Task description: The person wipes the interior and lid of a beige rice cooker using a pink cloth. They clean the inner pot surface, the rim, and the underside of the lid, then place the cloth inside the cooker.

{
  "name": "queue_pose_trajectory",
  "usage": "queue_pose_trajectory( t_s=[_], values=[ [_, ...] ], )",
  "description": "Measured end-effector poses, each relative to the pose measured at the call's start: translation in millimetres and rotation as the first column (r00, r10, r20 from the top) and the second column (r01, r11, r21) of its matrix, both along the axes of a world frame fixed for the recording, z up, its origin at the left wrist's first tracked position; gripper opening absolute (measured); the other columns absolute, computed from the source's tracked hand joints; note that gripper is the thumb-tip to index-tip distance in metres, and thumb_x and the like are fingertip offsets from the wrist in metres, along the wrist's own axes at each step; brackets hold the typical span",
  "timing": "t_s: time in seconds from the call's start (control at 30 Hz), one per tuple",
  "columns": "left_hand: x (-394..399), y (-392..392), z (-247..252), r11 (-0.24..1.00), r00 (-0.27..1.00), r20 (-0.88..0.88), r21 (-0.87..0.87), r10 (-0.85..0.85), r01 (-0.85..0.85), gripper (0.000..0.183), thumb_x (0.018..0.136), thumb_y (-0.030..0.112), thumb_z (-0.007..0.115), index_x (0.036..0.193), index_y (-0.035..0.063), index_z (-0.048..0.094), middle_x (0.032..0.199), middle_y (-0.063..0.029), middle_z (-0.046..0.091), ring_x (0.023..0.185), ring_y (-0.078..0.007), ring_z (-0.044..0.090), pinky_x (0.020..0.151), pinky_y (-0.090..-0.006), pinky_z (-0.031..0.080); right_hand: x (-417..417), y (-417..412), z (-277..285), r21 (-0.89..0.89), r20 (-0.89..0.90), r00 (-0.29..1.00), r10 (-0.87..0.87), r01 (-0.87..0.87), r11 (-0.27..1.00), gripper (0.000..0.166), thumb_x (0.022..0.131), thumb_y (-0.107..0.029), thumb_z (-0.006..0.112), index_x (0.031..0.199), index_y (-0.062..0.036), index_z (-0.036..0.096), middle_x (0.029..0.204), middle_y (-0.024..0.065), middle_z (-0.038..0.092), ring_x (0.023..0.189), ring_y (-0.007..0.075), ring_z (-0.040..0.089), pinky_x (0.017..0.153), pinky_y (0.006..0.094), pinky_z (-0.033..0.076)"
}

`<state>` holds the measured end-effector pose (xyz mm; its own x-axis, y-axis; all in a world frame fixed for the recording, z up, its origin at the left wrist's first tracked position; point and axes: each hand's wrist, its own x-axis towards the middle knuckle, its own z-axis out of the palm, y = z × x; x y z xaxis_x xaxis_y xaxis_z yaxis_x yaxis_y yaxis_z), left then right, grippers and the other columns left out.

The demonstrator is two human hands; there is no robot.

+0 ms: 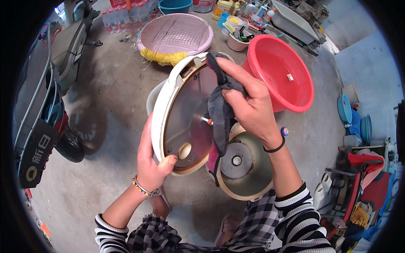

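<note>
A rice cooker lid (186, 126), white-rimmed with a metal inner plate, is tilted up in my left hand (155, 155), which grips its lower left edge with the thumb on the inner side. Bunched between the fingers of my right hand (250, 101) is a dark grey and magenta cloth (218, 120). The cloth lies over the lid's right rim and hangs down past its metal plate. Below my right hand stands the open rice cooker body (259, 164), its round heating plate (235, 159) showing inside. Part of the body is hidden by the lid and cloth.
A red plastic basin (281, 72) holding water stands beyond my right hand. Farther off are a pink basin (171, 34) with a wire rack and yellow cloth, and a small pink bucket (238, 42) of brushes. A scooter (63, 95) stands left, a cluttered rack (357, 189) right.
</note>
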<state>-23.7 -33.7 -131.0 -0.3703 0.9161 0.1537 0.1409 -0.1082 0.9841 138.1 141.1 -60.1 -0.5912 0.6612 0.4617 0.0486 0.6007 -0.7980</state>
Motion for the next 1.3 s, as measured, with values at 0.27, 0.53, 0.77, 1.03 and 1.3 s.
queue_pose_trajectory(
  t_s=[0.27, 0.53, 0.77, 1.03, 1.3],
  values=[
    [-3.4, -0.5, -3.8, 1.0, 1.0, -0.017, 0.012, 0.003, -0.003, 0.1, 0.077, 0.058, 0.068, 0.142, -0.0074, 0.029, 0.142, -0.0188, 0.039, 0.131, -0.0279, 0.039, 0.108, -0.04, 0.031, -14.8, 12.7, -0.4, 0.136, 0.082, 0.996, -0.024, 0.013, 0.991, 0.043, 0.077, -0.002, 0.051, 0.119, -0.0037, 0.057, 0.09, 0.0194, 0.063, 0.08, 0.0215, 0.064, 0.073, 0.0324, 0.049],
    [-2.2, 0.3, -4.0, 1.0, 1.0, 0.023, -0.003, 0.021, -0.021, 0.104, 0.076, 0.06, 0.069, 0.143, -0.0077, 0.026, 0.141, -0.0184, 0.04, 0.129, -0.0263, 0.041, 0.107, -0.0385, 0.032, 0.2, 36.1, -19.4, 0.0, 0.077, 0.98, -0.186, 0.187, 0.982, 0.039, 0.079, -0.005, 0.054, 0.118, -0.0006, 0.058, 0.086, 0.006, 0.062, 0.074, 0.0099, 0.055, 0.068, 0.0275, 0.047],
    [-1.9, 2.9, -5.0, 1.0, 0.999, 0.043, 0.008, 0.023, -0.024, 0.105, 0.076, 0.061, 0.067, 0.143, -0.0083, 0.026, 0.138, -0.0184, 0.043, 0.127, -0.0257, 0.043, 0.105, -0.0377, 0.034, 9.0, 46.6, -36.0, -0.246, 0.097, 0.967, -0.236, 0.253, 0.936, 0.035, 0.079, -0.004, 0.053, 0.113, -0.0006, 0.06, 0.081, 0.0009, 0.056, 0.072, 0.0075, 0.05, 0.066, 0.0229, 0.043],
    [-0.9, 2.1, -5.9, 0.999, 0.999, -0.014, -0.006, 0.045, -0.045, 0.105, 0.076, 0.065, 0.064, 0.142, -0.0084, 0.028, 0.137, -0.0187, 0.044, 0.126, -0.0262, 0.044, 0.104, -0.0379, 0.035, 45.7, 46.1, -86.5, -0.504, 0.14, 0.94, -0.312, 0.339, 0.795, 0.034, 0.078, -0.003, 0.054, 0.111, -0.0011, 0.063, 0.073, -0.0017, 0.055, 0.063, 0.0049, 0.049, 0.059, 0.0211, 0.041],
    [0.4, -0.7, -5.2, 0.998, 0.998, -0.032, -0.003, 0.058, -0.059, 0.105, 0.077, 0.064, 0.065, 0.143, -0.0077, 0.026, 0.138, -0.0184, 0.042, 0.127, -0.026, 0.043, 0.105, -0.0382, 0.034, 69.2, -12.8, -123.1, -0.619, 0.434, 0.875, -0.214, 0.462, 0.635, 0.02, 0.083, -0.009, 0.052, 0.095, 0.0018, 0.063, 0.068, -0.0028, 0.053, 0.062, 0.0064, 0.048, 0.056, 0.0231, 0.039]
  ],
)
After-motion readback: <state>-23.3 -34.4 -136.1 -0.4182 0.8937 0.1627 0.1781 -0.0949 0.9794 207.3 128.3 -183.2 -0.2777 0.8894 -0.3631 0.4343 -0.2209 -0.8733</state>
